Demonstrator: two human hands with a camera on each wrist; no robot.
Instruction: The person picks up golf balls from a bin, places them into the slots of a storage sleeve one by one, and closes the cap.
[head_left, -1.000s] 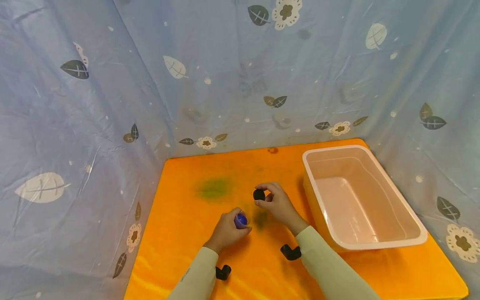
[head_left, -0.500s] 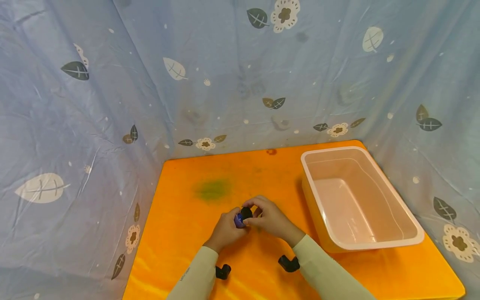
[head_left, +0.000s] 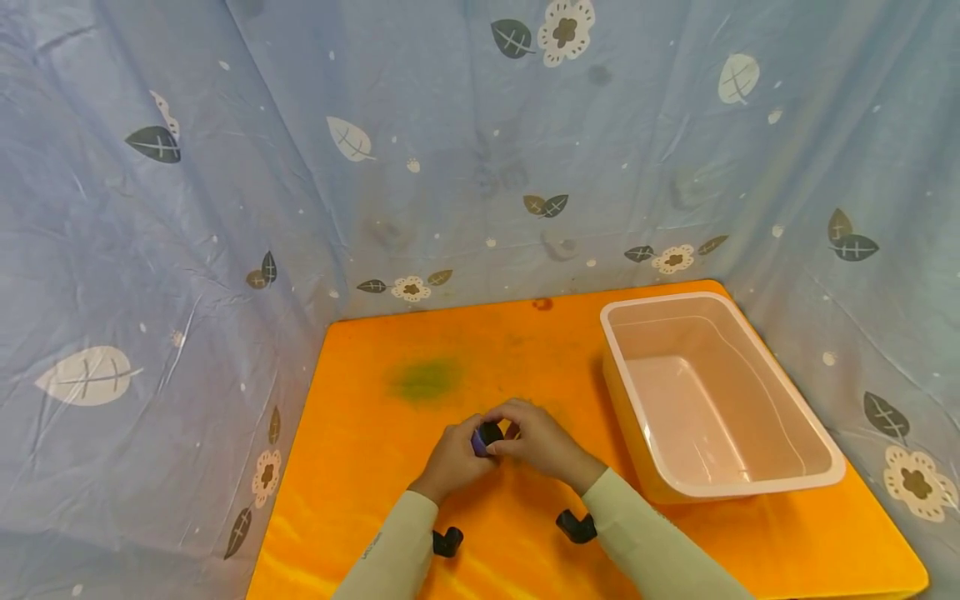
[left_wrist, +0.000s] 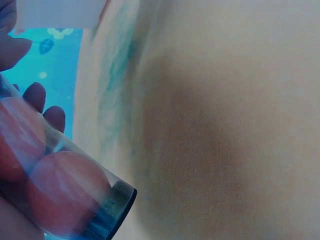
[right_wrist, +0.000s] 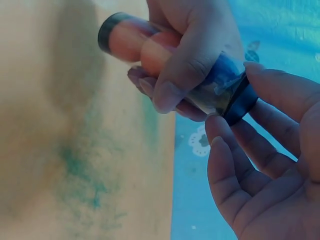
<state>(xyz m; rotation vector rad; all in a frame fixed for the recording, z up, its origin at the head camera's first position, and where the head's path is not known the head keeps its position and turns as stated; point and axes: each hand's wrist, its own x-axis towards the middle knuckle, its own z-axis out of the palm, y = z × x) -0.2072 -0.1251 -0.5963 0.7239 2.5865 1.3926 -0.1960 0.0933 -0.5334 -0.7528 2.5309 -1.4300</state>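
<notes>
Clear plastic, the tube (right_wrist: 170,60) of orange balls is gripped in the left hand (head_left: 453,457) above the orange table (head_left: 360,467) — largely hidden from the head camera — while right-hand fingertips (right_wrist: 220,130) pinch its black cap (right_wrist: 240,102).

a pale blue sheet (head_left: 465,142) hangs as the backdrop on three sides, creased and faintly shiny, printed with dark and cream leaves, small white flowers and scattered dots. its folds meet in a corner at the left rear. in front of it lies an orange tabletop (head_left: 375,467), its colour uneven, with a smudged green stain (head_left: 426,377) toward the back left and a small dark mark at the far edge. the sheet drops below the tabletop's edges on the left and right. the light is soft and even, with weak shadows on the orange surface.
</notes>
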